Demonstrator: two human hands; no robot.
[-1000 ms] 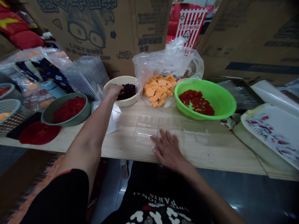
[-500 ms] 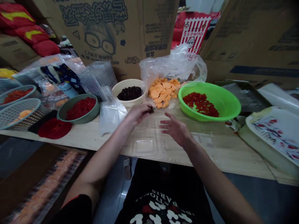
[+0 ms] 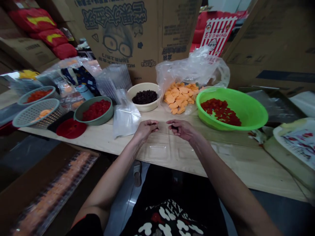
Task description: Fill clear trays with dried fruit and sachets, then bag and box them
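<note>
Above a clear plastic tray (image 3: 157, 152) on the table, my left hand (image 3: 147, 128) is closed, with a small dark piece at its fingertips. Facing it, my right hand (image 3: 180, 129) has its fingers curled round dark pieces. The hands are a little apart. Behind them stands a cream bowl (image 3: 132, 98) of dark pieces (image 3: 145, 97), beside orange slices (image 3: 180, 96) on clear plastic. To the right is a green basin (image 3: 254, 111) with red pieces (image 3: 219, 111). Clear plastic bags (image 3: 125, 121) lie left of my left hand.
At the left are a grey-green bowl (image 3: 94, 121) of red pieces, a red lid (image 3: 71, 128) and a perforated basket (image 3: 36, 114). Large cardboard boxes (image 3: 152, 39) stand behind. A white basket (image 3: 299, 144) sits far right, and the table edge (image 3: 182, 167) runs near my body.
My right hand has curled its fingers and now has dark pieces in it. My left hand has come lower, level with it. The view has shifted, so the table items appear further right.
</note>
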